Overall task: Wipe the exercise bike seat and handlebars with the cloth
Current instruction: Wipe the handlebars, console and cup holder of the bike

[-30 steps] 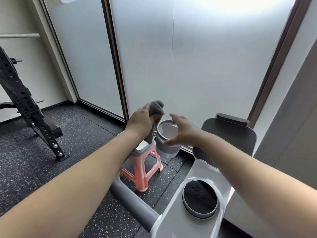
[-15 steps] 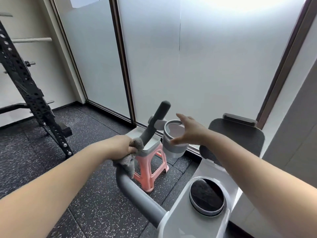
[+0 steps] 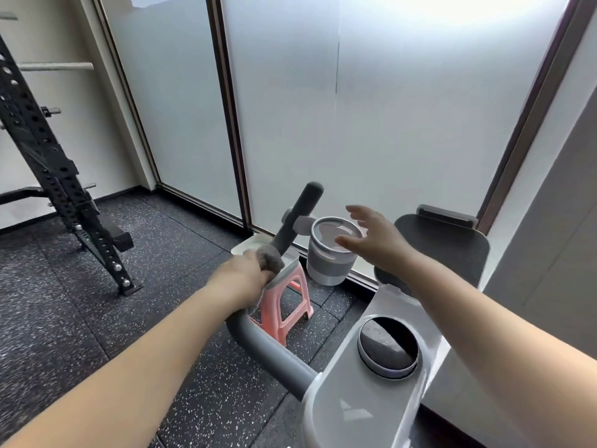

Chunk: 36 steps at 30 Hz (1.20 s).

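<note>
The exercise bike's grey left handlebar [image 3: 297, 215] rises from a curved grey tube [image 3: 268, 350] that joins the white console [image 3: 361, 399]. My left hand [image 3: 240, 278] is wrapped around the handlebar about halfway up, with the grey cloth [image 3: 270, 258] bunched between palm and bar. My right hand [image 3: 374, 240] hovers in the air to the right, fingers spread, holding nothing, over a grey and white bin. The bike's seat is not in view.
A pink stool [image 3: 284, 305] with a white tray [image 3: 255, 245] on it stands under the handlebar. A grey and white bin [image 3: 329, 257] sits by the frosted glass wall. A dark padded panel [image 3: 452, 250] is at right, a black weight rack [image 3: 61, 176] at left.
My left hand slid the cloth from the handlebar's tip down to the bend, then partway back up. My right hand lifted off the bin's rim and opened. The view shifted right.
</note>
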Motion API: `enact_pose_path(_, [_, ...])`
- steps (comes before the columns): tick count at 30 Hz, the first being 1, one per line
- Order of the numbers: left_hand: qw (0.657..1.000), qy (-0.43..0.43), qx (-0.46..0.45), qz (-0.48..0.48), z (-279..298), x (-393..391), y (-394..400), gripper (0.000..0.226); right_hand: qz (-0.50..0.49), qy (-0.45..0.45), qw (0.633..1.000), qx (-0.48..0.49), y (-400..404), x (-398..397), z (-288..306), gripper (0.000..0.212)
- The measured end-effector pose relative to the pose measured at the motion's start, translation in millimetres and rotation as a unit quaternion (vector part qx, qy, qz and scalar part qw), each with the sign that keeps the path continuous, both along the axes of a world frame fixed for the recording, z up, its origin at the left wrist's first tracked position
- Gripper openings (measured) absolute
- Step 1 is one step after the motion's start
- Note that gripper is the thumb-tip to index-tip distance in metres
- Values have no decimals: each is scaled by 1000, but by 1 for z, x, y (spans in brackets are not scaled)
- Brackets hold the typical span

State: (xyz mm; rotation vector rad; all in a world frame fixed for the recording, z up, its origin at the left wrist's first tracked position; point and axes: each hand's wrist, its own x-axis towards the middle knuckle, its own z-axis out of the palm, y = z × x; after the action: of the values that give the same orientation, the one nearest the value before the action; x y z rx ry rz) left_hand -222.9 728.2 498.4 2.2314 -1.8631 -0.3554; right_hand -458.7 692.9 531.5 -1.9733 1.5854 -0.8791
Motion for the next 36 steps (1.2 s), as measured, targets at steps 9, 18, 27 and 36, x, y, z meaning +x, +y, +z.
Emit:
enact_pose_path(9, [995, 94, -17, -22, 3, 10, 11, 15, -63, -62, 996, -13, 47, -7, -2, 58])
enact_pose_path(18, [984, 130, -74, -97, -8, 24, 41, 38, -112, -84, 990, -18, 113, -14, -11, 49])
enact_pose_path(27, [975, 128, -65, -172, -20, 6, 123, 25, -108, -125, 986, -24, 165, -39, 0, 47])
enact_pose_path(36, [966, 220, -27, -132, -2, -63, 170, 24, -106, -123, 987, -24, 242, -92, -19, 39])
